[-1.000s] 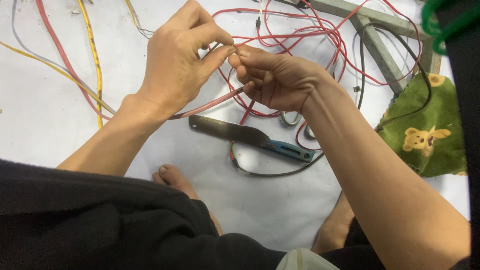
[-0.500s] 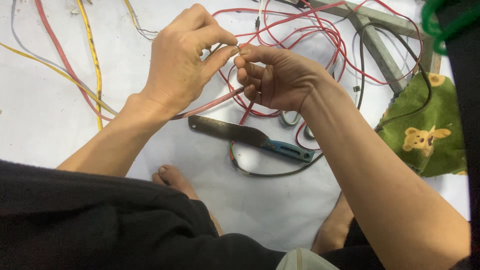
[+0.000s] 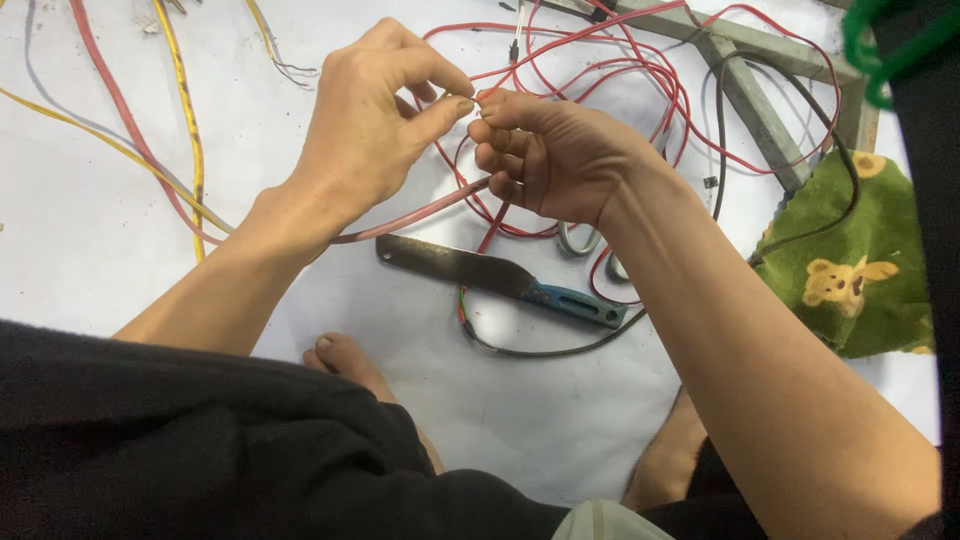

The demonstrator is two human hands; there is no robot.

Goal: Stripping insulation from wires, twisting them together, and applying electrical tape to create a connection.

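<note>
1. The left hand [image 3: 375, 120] is raised over the white surface [image 3: 80, 200], its thumb and forefinger pinched together on the end of a pale red wire [image 3: 410, 215]. The other fingers curl loosely behind.

2. The right hand [image 3: 560, 155] meets it fingertip to fingertip. Its thumb and forefinger are pressed together on the same wire end, right against the left thumb, while the lower fingers fold in around the wire's length.

3. The pale red wire runs out from under the right hand's curled fingers, passes below the left wrist and goes on leftward across the white surface.

4. Just below both hands lies a knife [image 3: 500, 275] with a dull flat blade and a blue handle, flat on the surface and touched by neither hand.

5. A tangle of thin red wires [image 3: 640, 70] loops behind the right hand, spreading toward a grey metal frame [image 3: 750, 95] at the upper right.

6. A dark cable [image 3: 540, 350] curves under the knife handle and climbs toward the frame.

7. At the left, yellow wires [image 3: 185, 120] and a thicker red cable [image 3: 110, 100] lie in long lines, well apart from the hands.

8. A green cloth with a bear print [image 3: 850, 270] lies at the right edge, beside the right forearm.

9. No box, tray or other holder shows; every wire lies loose on the surface.

10. A bare foot [image 3: 345, 360] rests on the surface below the knife.
</note>
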